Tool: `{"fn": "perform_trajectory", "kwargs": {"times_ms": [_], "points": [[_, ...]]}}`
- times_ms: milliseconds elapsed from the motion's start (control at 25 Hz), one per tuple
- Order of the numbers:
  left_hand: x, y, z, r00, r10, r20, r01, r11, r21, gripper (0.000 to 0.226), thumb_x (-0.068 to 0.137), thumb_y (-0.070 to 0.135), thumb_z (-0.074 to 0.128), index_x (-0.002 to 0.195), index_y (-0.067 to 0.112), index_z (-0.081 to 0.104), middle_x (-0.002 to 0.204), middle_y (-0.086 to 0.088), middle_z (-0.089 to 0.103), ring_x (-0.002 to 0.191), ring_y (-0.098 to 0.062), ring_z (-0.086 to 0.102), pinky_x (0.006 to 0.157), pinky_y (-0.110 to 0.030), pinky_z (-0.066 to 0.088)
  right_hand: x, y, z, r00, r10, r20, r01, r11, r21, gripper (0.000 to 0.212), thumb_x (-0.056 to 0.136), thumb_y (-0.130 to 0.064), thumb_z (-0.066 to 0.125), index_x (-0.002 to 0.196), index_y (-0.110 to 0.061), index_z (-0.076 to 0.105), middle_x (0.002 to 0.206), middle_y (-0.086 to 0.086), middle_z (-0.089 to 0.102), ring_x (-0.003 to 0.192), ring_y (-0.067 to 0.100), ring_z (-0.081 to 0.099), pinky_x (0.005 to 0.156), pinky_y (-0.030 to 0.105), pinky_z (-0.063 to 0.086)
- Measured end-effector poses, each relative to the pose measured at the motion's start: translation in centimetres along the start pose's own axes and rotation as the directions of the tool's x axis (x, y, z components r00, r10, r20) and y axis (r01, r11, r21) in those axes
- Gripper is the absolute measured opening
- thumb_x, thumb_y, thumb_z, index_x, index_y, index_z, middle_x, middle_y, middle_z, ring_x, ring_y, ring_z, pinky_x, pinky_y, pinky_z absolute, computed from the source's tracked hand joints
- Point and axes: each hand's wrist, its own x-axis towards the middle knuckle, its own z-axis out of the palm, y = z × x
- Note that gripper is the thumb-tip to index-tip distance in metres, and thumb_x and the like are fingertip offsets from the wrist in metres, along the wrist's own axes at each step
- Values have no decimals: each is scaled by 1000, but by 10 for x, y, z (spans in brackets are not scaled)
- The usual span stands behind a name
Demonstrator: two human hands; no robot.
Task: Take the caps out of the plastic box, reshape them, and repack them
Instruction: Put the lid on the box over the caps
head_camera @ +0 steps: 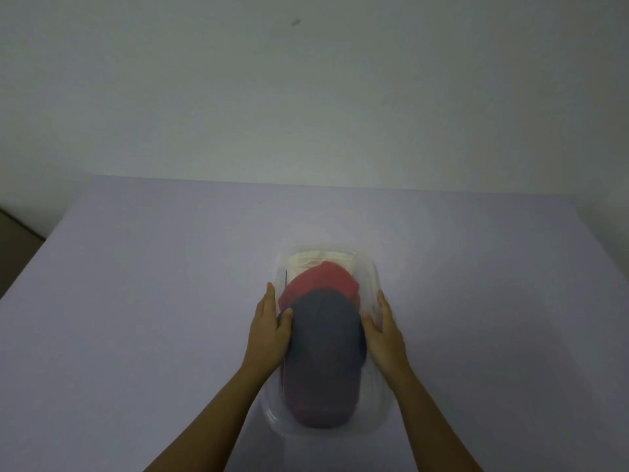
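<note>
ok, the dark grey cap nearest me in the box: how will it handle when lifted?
Probably floppy: the dark grey cap looks like cloth, so its domed crown may dent where the left hand and right hand touch its sides. Likely light, not slippery. It overlaps the red cap in the plastic box, so that may drag along.

Straight-fingered left grip (269, 330), right grip (385, 330)

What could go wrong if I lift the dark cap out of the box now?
The dark cap overlaps the red cap, so the red one may drag out with it. The left hand and right hand only flank it with straight fingers; that loose grip may let it slip.
</note>
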Motion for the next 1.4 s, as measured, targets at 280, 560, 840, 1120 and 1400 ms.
{"fn": "perform_trajectory", "kwargs": {"times_ms": [280,560,840,1120,1400], "points": [[4,-1,2,1000,13,3,-13,998,69,61,100,30,34,150,11,5,158,-10,14,144,-27,20,114,-37,20,6,0,1,999,-27,37,24,998,60,59,98,-30,44,149,-26,13,157,0,21,142,22,25,115,40,24],[10,-7,6,1000,-10,-20,12,992,129,59,98,27,35,148,10,11,155,-12,19,136,-32,34,107,-39,33,7,13,2,998,-62,21,60,996,70,59,97,-28,46,148,-26,17,155,0,26,139,23,29,113,40,27],[10,-8,18,996,25,-85,9,925,380,59,95,32,30,148,18,9,158,-10,16,118,-34,52,85,-43,50,7,20,10,984,-124,-129,110,988,-111,53,96,-40,44,144,-27,27,149,1,38,132,25,42,106,43,38],[20,-3,13,995,27,-94,16,901,434,62,88,42,29,145,19,20,152,-8,29,118,-33,51,91,-50,49,9,12,8,917,-279,-284,189,933,-308,53,92,-23,52,141,-15,34,141,9,45,125,28,47,100,44,43],[95,24,-6,971,-233,-60,228,970,-82,60,97,48,30,143,10,26,150,-14,34,133,-32,39,106,-42,33,74,-30,-5,998,44,-49,-41,997,64,54,97,-35,41,145,-16,24,149,11,35,132,27,39,104,36,33]]}}
